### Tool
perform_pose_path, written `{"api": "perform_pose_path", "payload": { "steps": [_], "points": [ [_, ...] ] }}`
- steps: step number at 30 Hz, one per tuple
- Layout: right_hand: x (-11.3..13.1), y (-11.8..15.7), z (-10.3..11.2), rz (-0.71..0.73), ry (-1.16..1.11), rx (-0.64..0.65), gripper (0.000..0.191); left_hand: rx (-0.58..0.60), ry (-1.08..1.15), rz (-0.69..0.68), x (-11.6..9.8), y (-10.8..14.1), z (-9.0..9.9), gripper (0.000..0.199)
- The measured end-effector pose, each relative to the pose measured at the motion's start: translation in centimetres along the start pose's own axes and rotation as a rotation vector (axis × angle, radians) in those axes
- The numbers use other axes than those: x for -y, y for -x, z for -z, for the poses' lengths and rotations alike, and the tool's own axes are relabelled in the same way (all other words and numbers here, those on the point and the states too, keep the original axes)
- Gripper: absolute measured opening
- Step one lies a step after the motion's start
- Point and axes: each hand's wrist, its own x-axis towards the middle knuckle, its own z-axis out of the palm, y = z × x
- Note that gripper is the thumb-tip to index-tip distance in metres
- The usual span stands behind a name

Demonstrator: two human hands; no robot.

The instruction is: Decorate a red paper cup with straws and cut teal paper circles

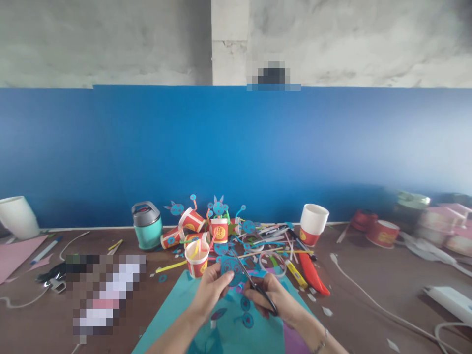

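Note:
My left hand (pixel 214 287) pinches a blue paper cutout (pixel 231 269) with a face drawn on it, thumb on its front. Dark-handled scissors (pixel 262 291) are gripped in my right hand (pixel 271 297), their blades pointing up and left along the cutout's right edge. How far apart the blades are is too small to tell. Under both hands lies a teal paper sheet (pixel 191 319), with small round blue cutouts (pixel 248 320) on it. A red and white paper cup (pixel 197 260) holding yellow straws stands just beyond my left hand.
Behind the hands are decorated paper cups (pixel 219 231), pens and straws. A teal flask (pixel 147 228) stands left of them; a white-topped cup (pixel 313 223) stands right. A red curved object (pixel 313 275) lies near a yellow tube (pixel 296 274). A white cable (pixel 372 295) crosses the right side.

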Motion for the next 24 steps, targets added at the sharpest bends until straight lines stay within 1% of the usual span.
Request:
{"api": "perform_pose_path", "payload": {
  "steps": [3,8,15,20,24],
  "points": [
    [-0.2,0.0,-0.1,0.013,-0.023,0.012,0.031,-0.013,-0.011,-0.011,0.0,-0.1,0.1,0.043],
    [0.0,0.2,-0.3,0.007,-0.048,0.006,0.033,0.057,-0.062,0.005,-0.5,-0.2,0.4,0.046],
    [0.4,0.4,-0.3,-0.002,-0.030,-0.001,0.032,0.063,-0.091,0.008,-0.6,-0.3,0.6,0.047],
    [0.6,0.4,-0.1,-0.003,-0.018,0.008,0.031,0.059,-0.078,0.001,0.1,-0.8,0.9,0.047],
    [0.5,0.4,-0.1,-0.010,-0.025,0.003,0.032,0.008,-0.035,-0.016,0.9,-1.1,1.0,0.049]
  ]
}}
